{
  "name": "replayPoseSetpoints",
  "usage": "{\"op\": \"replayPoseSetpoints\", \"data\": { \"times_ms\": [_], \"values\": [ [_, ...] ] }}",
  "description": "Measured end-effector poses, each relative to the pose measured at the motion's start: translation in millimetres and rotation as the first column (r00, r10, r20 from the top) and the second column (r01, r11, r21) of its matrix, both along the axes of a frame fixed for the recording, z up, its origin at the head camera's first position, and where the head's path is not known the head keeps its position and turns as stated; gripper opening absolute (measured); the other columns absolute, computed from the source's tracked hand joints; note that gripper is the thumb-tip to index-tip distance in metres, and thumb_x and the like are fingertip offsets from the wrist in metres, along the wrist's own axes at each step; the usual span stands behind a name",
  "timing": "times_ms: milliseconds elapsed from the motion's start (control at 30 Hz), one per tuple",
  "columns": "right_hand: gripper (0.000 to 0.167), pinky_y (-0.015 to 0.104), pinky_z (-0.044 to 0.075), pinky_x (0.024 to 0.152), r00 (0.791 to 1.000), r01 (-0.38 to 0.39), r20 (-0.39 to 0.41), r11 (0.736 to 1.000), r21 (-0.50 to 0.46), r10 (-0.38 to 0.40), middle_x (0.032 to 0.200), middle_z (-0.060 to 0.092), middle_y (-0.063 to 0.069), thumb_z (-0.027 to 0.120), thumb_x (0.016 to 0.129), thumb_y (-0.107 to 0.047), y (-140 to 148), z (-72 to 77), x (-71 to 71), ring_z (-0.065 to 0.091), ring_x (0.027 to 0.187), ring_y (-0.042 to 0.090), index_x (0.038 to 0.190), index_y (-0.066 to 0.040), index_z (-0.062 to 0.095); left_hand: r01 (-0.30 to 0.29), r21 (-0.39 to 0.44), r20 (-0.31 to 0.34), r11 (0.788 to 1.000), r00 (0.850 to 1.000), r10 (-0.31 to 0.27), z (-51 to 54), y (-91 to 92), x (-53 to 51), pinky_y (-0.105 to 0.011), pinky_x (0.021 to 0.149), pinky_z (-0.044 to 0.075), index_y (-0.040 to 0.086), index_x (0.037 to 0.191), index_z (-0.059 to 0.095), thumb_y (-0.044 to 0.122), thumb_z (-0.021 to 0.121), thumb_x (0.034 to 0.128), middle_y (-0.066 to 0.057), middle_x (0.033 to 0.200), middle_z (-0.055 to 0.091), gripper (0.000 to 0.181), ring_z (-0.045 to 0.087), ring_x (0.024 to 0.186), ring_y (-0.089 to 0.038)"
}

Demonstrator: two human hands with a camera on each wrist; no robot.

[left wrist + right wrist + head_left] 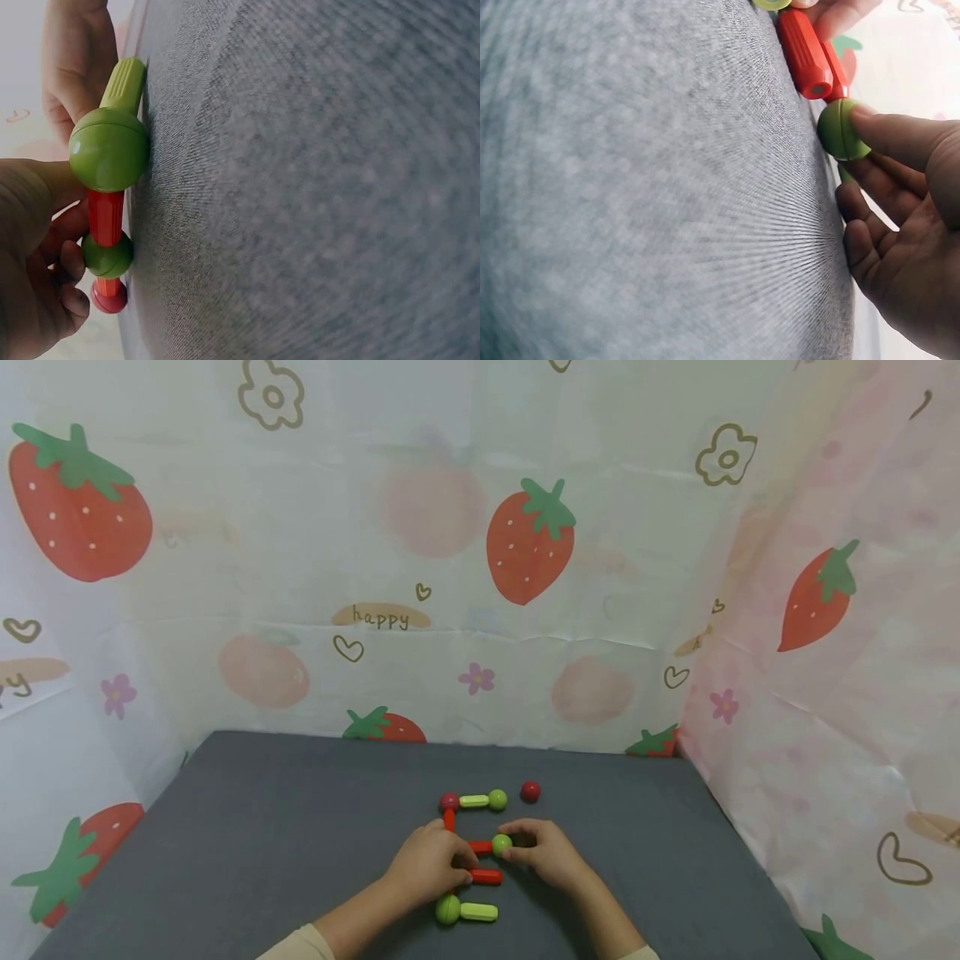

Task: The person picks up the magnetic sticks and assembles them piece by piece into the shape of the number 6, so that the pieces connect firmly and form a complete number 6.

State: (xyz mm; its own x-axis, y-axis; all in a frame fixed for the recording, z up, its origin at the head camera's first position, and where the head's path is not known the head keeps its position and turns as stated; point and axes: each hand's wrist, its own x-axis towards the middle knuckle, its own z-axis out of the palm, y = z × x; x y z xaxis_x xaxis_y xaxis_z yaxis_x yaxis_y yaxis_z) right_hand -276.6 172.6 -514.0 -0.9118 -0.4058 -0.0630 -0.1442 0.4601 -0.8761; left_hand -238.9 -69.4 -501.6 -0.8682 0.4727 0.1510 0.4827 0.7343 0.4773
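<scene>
A magnetic ball-and-stick figure lies on the dark grey cloth. Its parts include a red ball (449, 802), red and yellow-green sticks, and a larger-looking green ball (109, 150) nearest me. My left hand (431, 862) reaches over the middle, hiding part of it; its thumb and fingers pinch the left end of a red stick (486, 877). A middle green ball (107, 256) shows beside its curled fingers in the left wrist view. My right hand (550, 857) pinches a green ball (844, 130) between thumb and fingers, at the right end of another red stick (480, 847).
A loose red ball (531, 791) lies at the back right. Next to it, a yellow-green stick (473, 802) ends in a green ball (497, 800). Another yellow-green stick (479, 912) points right at the front. A strawberry-printed curtain (480, 568) hangs behind the table (300, 802).
</scene>
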Motion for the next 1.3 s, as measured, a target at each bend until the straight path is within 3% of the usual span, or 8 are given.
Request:
{"op": "replayPoseSetpoints", "data": {
  "times_ms": [367, 600, 767, 1067, 1300],
  "values": [
    [0.037, 0.032, 0.052, 0.078, 1.0, -0.002, -0.014, 1.0, -0.005, 0.002, 0.118, 0.073, 0.01, 0.079, 0.09, -0.014, 1, -2.8, -0.9, 0.065, 0.098, 0.016, 0.125, -0.004, 0.071, 0.022, 0.166, 0.156, 0.986, 0.987, -0.049, 0.3, -7.0, -9.4, -0.027, 0.073, 0.051, 0.02, 0.094, 0.081, 0.022, 0.085, 0.084, 0.019, 0.082, 0.071, 0.01, 0.061, 0.082, -0.002],
    [0.037, 0.031, 0.051, 0.076, 1.0, -0.006, -0.007, 1.0, 0.007, 0.006, 0.117, 0.073, 0.009, 0.079, 0.09, -0.016, 2, -2.1, -0.9, 0.064, 0.095, 0.015, 0.125, -0.005, 0.072, -0.001, 0.16, 0.141, 0.987, 0.99, -0.022, 8.7, -7.5, -19.3, -0.032, 0.079, 0.053, 0.021, 0.097, 0.081, 0.024, 0.084, 0.0861, 0.021, 0.084, 0.071, 0.012, 0.062, 0.089, -0.007],
    [0.038, 0.031, 0.052, 0.078, 1.0, -0.011, 0.0, 1.0, 0.005, 0.011, 0.119, 0.072, 0.009, 0.079, 0.091, -0.016, 1, -1.3, -0.2, 0.065, 0.098, 0.015, 0.126, -0.004, 0.071, -0.024, 0.144, 0.138, 0.989, 0.99, 0.004, 10.6, -11.7, -26.7, -0.032, 0.074, 0.049, 0.021, 0.102, 0.081, 0.025, 0.083, 0.0871, 0.016, 0.089, 0.069, 0.016, 0.056, 0.091, -0.016],
    [0.039, 0.029, 0.052, 0.078, 1.0, -0.011, 0.007, 1.0, 0.017, 0.011, 0.12, 0.072, 0.008, 0.079, 0.091, -0.017, 1, 0.6, 0.8, 0.065, 0.099, 0.014, 0.127, -0.004, 0.071, 0.013, 0.179, 0.147, 0.984, 0.988, -0.04, 3.6, -17.9, -35.0, -0.031, 0.074, 0.053, 0.014, 0.106, 0.079, 0.024, 0.084, 0.0865, 0.005, 0.097, 0.074, 0.022, 0.063, 0.087, -0.012],
    [0.038, 0.03, 0.052, 0.081, 1.0, -0.006, -0.004, 1.0, 0.029, 0.006, 0.118, 0.073, 0.007, 0.079, 0.091, -0.018, 1, -0.9, -1.4, 0.066, 0.101, 0.015, 0.126, -0.005, 0.071, 0.003, 0.132, 0.124, 0.991, 0.992, -0.019, -3.8, -13.0, -35.6, -0.034, 0.077, 0.053, 0.02, 0.102, 0.081, 0.024, 0.085, 0.0844, 0.012, 0.092, 0.074, 0.019, 0.064, 0.086, -0.008]
  ]
}}
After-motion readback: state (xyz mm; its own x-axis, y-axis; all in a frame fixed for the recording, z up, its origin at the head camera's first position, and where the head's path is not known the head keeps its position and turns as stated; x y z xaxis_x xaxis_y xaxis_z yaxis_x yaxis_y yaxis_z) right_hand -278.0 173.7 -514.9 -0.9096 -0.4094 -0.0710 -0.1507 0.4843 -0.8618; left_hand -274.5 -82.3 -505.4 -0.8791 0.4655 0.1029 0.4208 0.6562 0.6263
